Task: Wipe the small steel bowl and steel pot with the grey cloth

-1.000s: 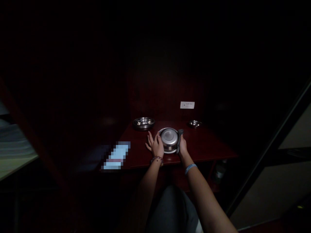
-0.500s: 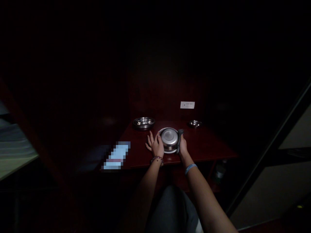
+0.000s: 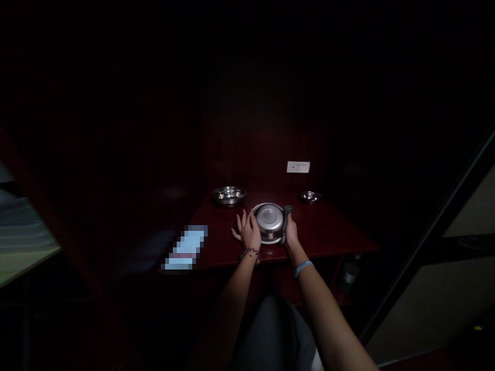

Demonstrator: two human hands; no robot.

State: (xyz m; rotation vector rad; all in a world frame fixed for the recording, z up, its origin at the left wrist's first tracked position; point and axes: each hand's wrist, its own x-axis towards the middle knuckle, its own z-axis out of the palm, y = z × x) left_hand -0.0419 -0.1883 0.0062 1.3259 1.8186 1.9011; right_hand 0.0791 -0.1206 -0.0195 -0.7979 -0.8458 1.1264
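An upside-down stainless steel bowl (image 3: 269, 219) rests on the dark red table (image 3: 328, 232), its rim down. Against its left side lies my left hand (image 3: 249, 232), the thumb side touching the metal and the fingers spread out to the left. On the opposite side, my right hand (image 3: 292, 232) grips a dark grey cloth (image 3: 286, 222) and presses it to the bowl's wall. The fingers of the right hand are partly hidden behind the cloth.
A wider metal bowl (image 3: 229, 196), perhaps stacked, stands at the back left. At the back right sits a small metal bowl (image 3: 310, 197). A white socket (image 3: 298, 167) is on the wall. Below the tabletop at right is a bottle (image 3: 350, 273). A pixelated bright patch (image 3: 185, 250) lies left.
The fingers of my left hand have shifted very slightly. Bowl, cloth and right hand look the same as before.
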